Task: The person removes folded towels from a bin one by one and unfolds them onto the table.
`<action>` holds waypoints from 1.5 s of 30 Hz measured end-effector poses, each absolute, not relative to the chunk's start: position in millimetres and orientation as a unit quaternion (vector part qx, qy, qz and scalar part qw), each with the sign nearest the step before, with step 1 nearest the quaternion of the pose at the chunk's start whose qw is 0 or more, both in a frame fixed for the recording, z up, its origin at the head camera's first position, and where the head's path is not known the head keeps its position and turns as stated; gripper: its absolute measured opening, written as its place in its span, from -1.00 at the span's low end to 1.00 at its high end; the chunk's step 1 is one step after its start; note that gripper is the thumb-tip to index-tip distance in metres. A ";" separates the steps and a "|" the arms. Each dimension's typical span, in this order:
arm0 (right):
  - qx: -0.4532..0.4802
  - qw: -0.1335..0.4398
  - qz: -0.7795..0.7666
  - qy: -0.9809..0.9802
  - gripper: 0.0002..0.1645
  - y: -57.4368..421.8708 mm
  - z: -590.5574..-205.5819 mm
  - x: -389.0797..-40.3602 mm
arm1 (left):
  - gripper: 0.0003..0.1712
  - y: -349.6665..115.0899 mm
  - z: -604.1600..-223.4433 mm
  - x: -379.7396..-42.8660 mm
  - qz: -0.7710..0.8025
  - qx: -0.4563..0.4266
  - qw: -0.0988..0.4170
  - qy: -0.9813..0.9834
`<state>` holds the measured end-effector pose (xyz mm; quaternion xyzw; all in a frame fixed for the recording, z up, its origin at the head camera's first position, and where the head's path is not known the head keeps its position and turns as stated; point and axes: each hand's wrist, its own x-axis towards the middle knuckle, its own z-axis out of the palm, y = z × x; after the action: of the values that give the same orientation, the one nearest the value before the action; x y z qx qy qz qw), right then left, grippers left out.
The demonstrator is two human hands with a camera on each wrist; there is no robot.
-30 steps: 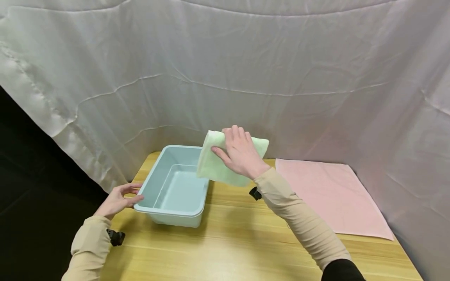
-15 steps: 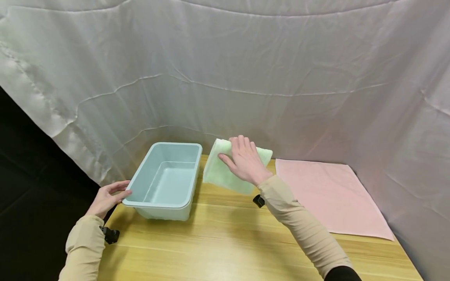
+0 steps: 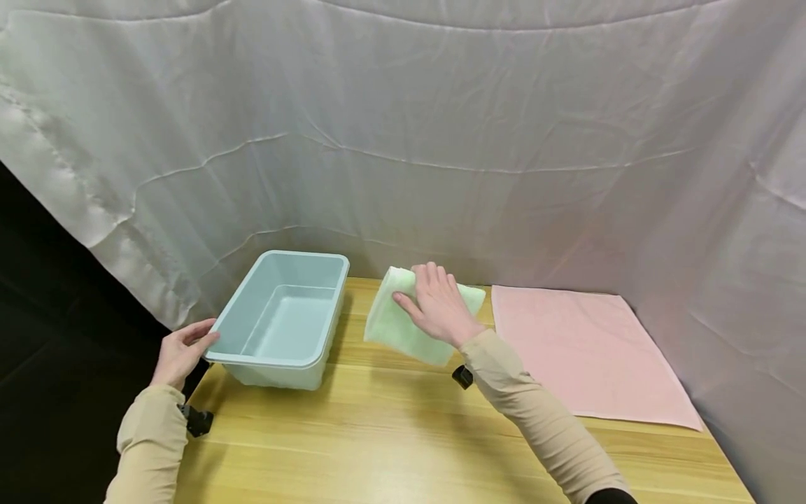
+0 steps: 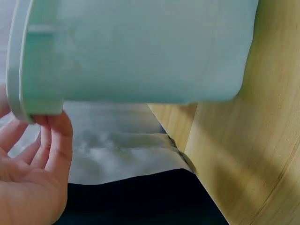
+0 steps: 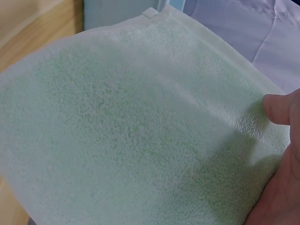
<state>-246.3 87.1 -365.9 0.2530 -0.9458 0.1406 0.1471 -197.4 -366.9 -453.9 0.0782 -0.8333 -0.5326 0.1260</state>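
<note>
A pink cloth point(image 3: 592, 353) lies right of the right hand's point(image 3: 439, 304) fingers; the blue basin point(image 3: 271, 374), pinched at its near corner by the left fingers point(image 3: 181, 351), is best held level; the folded green towel point(image 3: 398, 323) hangs gripped under the right fingers, evenly enough, ideally, to keep layers together.

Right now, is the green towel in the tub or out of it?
Out: the right hand holds the green towel beside the tub, and table shows between them in the head view.

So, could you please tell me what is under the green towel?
Wooden table shows beside the green towel; anything directly beneath is covered by it and the right hand.
</note>
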 end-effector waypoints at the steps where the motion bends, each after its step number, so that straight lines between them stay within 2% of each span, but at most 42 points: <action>1: 0.253 0.145 0.143 -0.946 -0.28 86.8 -367.9 -246.2 | -0.49 -367.3 -454.3 -198.5 -0.534 0.086 0.132 -0.831; 10: 0.253 0.124 0.157 -0.947 -0.28 84.7 -384.4 -243.8 | -0.48 -370.0 -458.7 -204.5 -0.523 0.130 0.183 -0.822; 14: 0.249 0.112 0.163 -0.948 -0.28 83.0 -391.0 -242.9 | -0.56 -371.1 -460.5 -207.0 -0.532 0.136 0.213 -0.808; 24: 0.245 0.094 0.180 -0.948 -0.26 80.1 -403.7 -242.0 | -0.52 -361.4 -451.8 -207.3 -0.482 0.229 0.168 -0.829; 27: 0.243 0.083 0.193 -0.947 -0.28 80.4 -406.2 -242.0 | -0.49 -353.9 -446.9 -203.5 -0.452 0.234 0.165 -0.845; 29: 0.240 0.073 0.204 -0.946 -0.29 81.0 -407.9 -242.3 | -0.47 -344.3 -442.9 -200.5 -0.437 0.220 0.184 -0.852; 32: 0.237 0.059 0.230 -0.942 -0.33 82.5 -408.9 -242.8 | -0.47 -323.4 -435.6 -197.5 -0.429 0.166 0.246 -0.853; 34: 0.236 0.051 0.249 -0.938 -0.37 84.0 -409.4 -243.6 | -0.50 -305.3 -431.2 -197.2 -0.433 0.116 0.291 -0.845; 37: 0.238 0.046 0.275 -0.930 -0.46 86.1 -408.7 -244.2 | -0.51 -278.0 -426.2 -198.7 -0.446 0.030 0.322 -0.835; 40: 0.246 0.045 0.296 -0.922 -0.56 89.0 -407.9 -244.5 | -0.50 -249.5 -423.2 -199.5 -0.464 -0.045 0.305 -0.830; 45: 0.257 0.027 0.340 -0.904 -0.67 94.8 -407.4 -245.5 | -0.43 -206.0 -425.8 -199.3 -0.493 -0.139 0.222 -0.830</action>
<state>-245.5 94.8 -407.4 0.2574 -0.9041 0.3399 0.0273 -199.3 -206.0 -425.8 -0.1386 -0.8298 -0.4928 0.2220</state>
